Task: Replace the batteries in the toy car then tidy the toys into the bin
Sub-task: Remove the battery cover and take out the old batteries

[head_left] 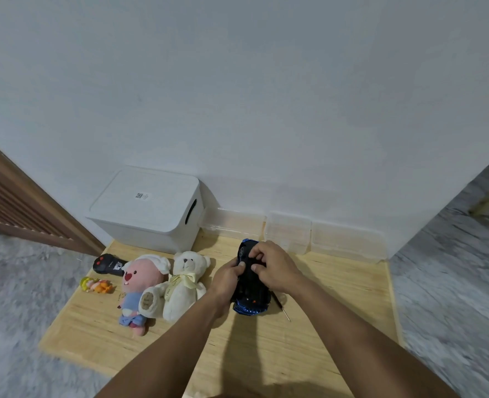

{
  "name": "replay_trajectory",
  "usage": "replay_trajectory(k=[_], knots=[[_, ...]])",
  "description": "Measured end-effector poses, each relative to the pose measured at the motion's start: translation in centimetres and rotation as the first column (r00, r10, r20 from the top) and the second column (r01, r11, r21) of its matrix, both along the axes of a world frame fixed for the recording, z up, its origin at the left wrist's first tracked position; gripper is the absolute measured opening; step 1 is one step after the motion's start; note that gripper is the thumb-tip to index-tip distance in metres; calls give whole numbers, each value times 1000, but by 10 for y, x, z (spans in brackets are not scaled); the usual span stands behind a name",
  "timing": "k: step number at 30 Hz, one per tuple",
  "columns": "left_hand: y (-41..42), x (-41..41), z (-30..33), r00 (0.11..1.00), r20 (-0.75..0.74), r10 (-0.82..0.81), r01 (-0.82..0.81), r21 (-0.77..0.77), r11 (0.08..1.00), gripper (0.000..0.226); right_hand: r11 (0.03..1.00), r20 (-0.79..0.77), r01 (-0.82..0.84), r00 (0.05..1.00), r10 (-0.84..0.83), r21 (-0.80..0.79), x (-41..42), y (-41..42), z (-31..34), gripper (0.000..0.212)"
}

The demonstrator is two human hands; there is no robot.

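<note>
Upturned toy car [250, 285] — between left hand [228, 278] and right hand [272, 267].

Two plush toys [163, 285], one car [250, 282].

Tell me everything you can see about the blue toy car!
The toy car is shiny blue with a black underside, and looks like plastic. It is flipped belly-up, lengthwise away from the person, above the wooden board. One black wheel shows at its far end, and small orange spots near its close end. The left hand grips its left side, while the right hand curls over the middle, fingers working at the underside. A thin screwdriver lies just right of it.
</note>
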State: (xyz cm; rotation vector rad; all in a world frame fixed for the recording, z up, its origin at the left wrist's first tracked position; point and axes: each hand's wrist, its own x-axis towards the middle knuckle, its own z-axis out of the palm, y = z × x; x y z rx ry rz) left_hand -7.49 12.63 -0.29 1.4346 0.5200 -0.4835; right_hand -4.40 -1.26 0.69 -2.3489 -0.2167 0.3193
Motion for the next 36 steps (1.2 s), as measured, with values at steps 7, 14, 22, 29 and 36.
replay_trajectory(k=[7,14,22,29,36], knots=[[-3,2,-6,999,-8,47,-47,32,998,28,969,-108,60,994,-35,240,5,-15,7,27],[1,6,-10,996,-8,87,-86,78,993,27,957,-244,288,930,-273,27,-4,-61,0,16],[-11,6,-12,990,-53,134,-135,-11,991,23,929,-391,113,884,-256,-353,-28,-85,-24,21],[-12,5,-11,990,-73,120,-124,-54,991,25,870,-182,239,921,-344,-432,-27,-75,-28,13],[-8,4,-10,992,-55,115,-118,-51,992,27,890,-151,246,934,-324,-384,-25,-56,-30,11]])
